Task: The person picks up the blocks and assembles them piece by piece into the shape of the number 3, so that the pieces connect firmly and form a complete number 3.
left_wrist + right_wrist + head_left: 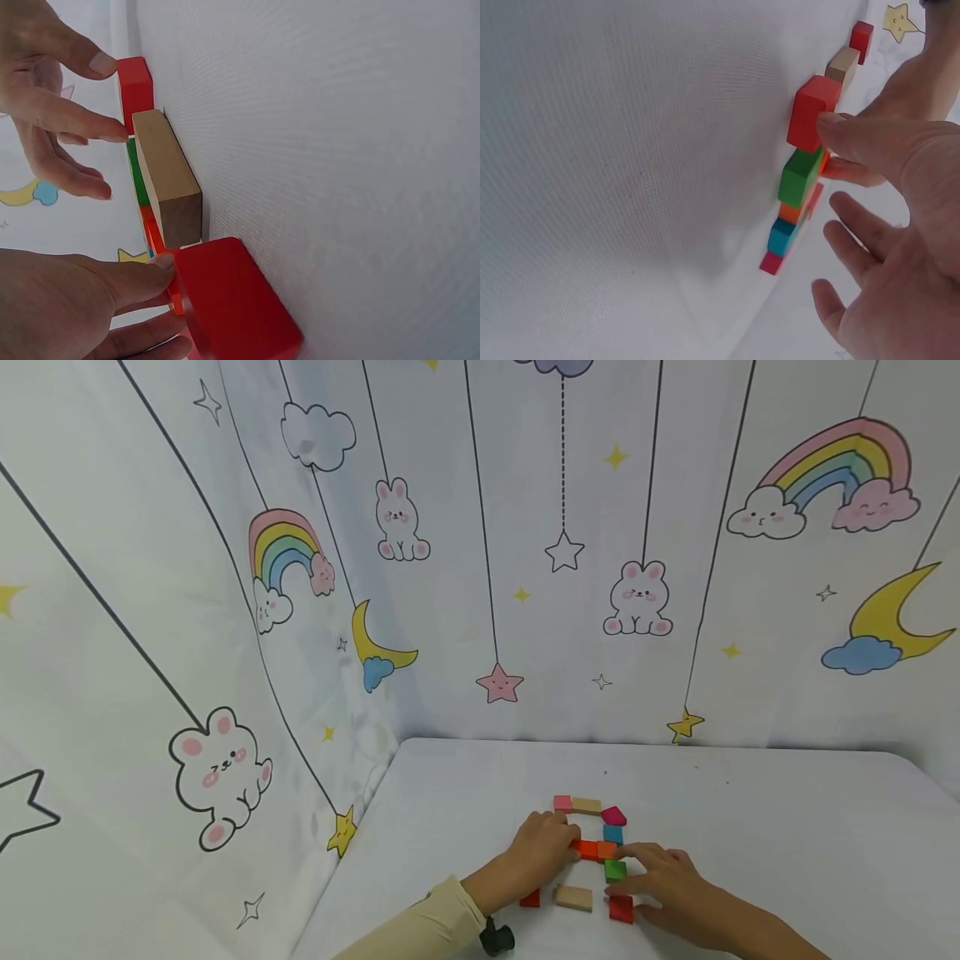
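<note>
My left hand (542, 846) pinches a red-orange block (586, 849) at its left end; in the left wrist view the thumb and fingers lie either side of it. An orange block (607, 850) adjoins its right end. My right hand (671, 885) has its fingers spread, the index fingertip by the orange block. In the right wrist view its thumb touches a red block (814, 112). Between those two blocks sits a green block (615, 871). Above the orange one are a blue block (612, 834) and a magenta angled block (614, 816).
A pink block (562, 803) and a wooden block (587, 806) form the far row. Nearer me lie another wooden block (573, 897) and a second red block (530, 898), partly behind my left wrist. The white table (810, 827) meets a printed curtain (450, 610) behind.
</note>
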The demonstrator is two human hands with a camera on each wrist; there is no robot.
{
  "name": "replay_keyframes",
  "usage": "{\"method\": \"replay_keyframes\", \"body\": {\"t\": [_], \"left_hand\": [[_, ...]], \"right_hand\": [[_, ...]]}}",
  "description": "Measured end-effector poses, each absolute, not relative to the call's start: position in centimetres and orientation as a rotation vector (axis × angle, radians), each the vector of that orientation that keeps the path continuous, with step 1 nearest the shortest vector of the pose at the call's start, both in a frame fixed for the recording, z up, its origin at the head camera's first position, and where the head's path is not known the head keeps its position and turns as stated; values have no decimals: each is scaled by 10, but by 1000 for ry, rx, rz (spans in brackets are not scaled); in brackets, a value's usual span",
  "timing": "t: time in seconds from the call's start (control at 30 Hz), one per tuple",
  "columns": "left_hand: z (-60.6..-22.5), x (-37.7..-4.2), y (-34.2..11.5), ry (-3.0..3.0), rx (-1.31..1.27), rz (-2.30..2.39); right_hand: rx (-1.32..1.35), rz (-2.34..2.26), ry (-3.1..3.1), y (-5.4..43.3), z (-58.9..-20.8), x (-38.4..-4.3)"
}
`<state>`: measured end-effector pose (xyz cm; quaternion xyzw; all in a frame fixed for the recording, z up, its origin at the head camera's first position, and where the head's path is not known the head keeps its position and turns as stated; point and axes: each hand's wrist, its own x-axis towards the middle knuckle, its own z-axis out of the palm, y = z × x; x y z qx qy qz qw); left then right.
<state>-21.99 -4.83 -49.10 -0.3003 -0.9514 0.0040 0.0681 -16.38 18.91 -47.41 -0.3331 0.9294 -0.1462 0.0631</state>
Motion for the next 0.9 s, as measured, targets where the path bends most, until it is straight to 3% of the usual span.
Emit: {"method": "replay_keyframes", "body": {"t": [0.37,0.9], "left_hand": [[-491,-220,-48,-2871,-899,2],[-490,-219,-49,-2854,-912,-24]], "right_hand": [[-1007,-457,2818,189,-475,-163],[-812,-540,2863,186,-474,-164]]}}
